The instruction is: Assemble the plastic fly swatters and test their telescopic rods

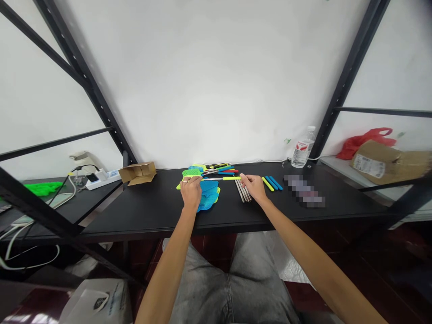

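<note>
Stretched between my hands, level above the black table, is a fly swatter [232, 178] with a yellow-green handle and a thin metal rod. My left hand [191, 191] pinches its head end, which the fingers mostly hide. My right hand [254, 186] is closed around the handle's right end. Under and beside my left hand lie blue mesh swatter heads [208, 198] with yellow-green ones. Several metal rods [243, 193] lie side by side below my right hand. Just right of it are a yellow-green handle [268, 184] and two blue handles [276, 182]. Behind, several swatters [221, 171] lie in a pile.
An open cardboard box [137, 173] sits at the table's back left, and a water bottle [303, 147] at the back right. A blurred-out item [305, 191] lies on the right. Black metal posts [344, 85] frame both sides. A power strip [103, 178] is on the left.
</note>
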A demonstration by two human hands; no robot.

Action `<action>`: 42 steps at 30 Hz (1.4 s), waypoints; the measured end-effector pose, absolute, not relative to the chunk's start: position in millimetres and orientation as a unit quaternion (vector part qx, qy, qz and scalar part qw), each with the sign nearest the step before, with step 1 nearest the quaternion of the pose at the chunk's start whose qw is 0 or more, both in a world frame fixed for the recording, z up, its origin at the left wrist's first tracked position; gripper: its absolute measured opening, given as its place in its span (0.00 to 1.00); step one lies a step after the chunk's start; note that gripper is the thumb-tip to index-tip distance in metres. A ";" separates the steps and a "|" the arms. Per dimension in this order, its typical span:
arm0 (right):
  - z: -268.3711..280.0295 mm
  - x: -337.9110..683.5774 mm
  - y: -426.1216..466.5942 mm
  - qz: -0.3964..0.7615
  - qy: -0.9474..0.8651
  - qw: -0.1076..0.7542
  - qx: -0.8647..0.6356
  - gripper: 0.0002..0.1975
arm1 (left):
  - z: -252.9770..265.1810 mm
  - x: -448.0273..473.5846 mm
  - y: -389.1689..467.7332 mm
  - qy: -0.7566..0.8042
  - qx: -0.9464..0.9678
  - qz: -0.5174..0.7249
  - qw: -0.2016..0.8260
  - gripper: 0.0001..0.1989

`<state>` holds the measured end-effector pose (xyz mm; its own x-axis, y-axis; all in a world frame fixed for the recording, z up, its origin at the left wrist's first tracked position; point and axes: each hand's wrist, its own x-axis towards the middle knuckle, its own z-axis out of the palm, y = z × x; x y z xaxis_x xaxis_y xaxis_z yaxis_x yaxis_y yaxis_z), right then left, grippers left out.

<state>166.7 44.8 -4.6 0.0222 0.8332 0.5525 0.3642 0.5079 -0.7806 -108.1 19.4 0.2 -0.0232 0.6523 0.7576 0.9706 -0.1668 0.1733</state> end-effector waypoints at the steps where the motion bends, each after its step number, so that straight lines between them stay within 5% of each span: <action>1: -4.7 166.7 44.7 0.210 -0.666 0.557 -0.450 0.30 | 0.4 -107.6 19.2 -0.608 -0.669 -0.369 0.215 0.18; 23: -8.0 161.2 51.2 0.154 -0.623 0.542 -0.543 0.24 | 27.5 -121.9 48.8 -0.609 -0.691 -0.258 0.292 0.15; 42: -1.8 161.6 48.5 0.183 -0.596 0.505 -0.597 0.24 | 22.7 -143.6 101.4 -0.673 -0.712 -0.102 0.175 0.23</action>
